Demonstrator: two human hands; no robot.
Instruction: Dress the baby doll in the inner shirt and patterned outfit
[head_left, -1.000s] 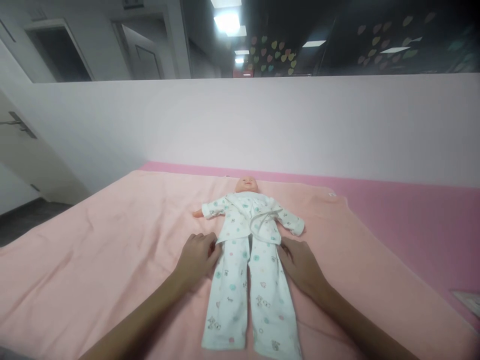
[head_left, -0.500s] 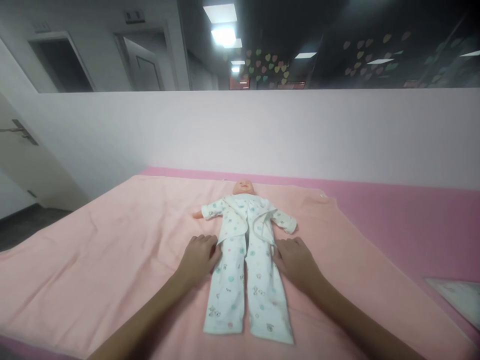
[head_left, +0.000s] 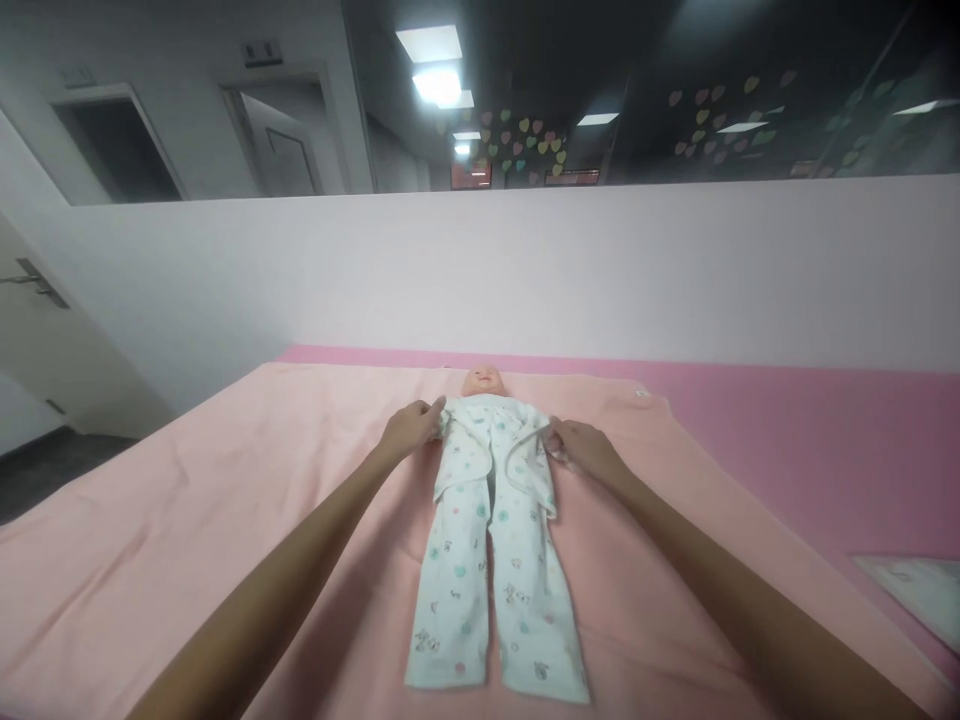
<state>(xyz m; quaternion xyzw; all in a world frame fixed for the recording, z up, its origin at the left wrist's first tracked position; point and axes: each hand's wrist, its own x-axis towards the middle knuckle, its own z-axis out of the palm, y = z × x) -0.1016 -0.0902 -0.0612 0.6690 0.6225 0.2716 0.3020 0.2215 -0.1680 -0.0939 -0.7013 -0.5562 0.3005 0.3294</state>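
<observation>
A baby doll (head_left: 484, 380) lies on its back on a pink blanket (head_left: 330, 470), head toward the wall. It is dressed in a white printed jacket (head_left: 465, 450), whose front edges part at the middle, and matching pants (head_left: 459, 590) laid straight with the legs slightly apart. My left hand (head_left: 409, 428) is closed on the jacket's sleeve at the doll's left-of-picture arm. On the other side my right hand (head_left: 586, 447) pinches the opposite sleeve near the shoulder. Both doll hands are hidden by mine.
Beyond the blanket a pink mat (head_left: 787, 440) runs along a white wall (head_left: 525, 270) with dark glass above it. A pale folded cloth or packet (head_left: 911, 590) lies at the right edge. A door (head_left: 45, 330) stands at the far left.
Both hands have moved up from beside the pants' waist to the jacket sleeves and closed on them. The doll's arms, spread outward before, are now covered by my hands.
</observation>
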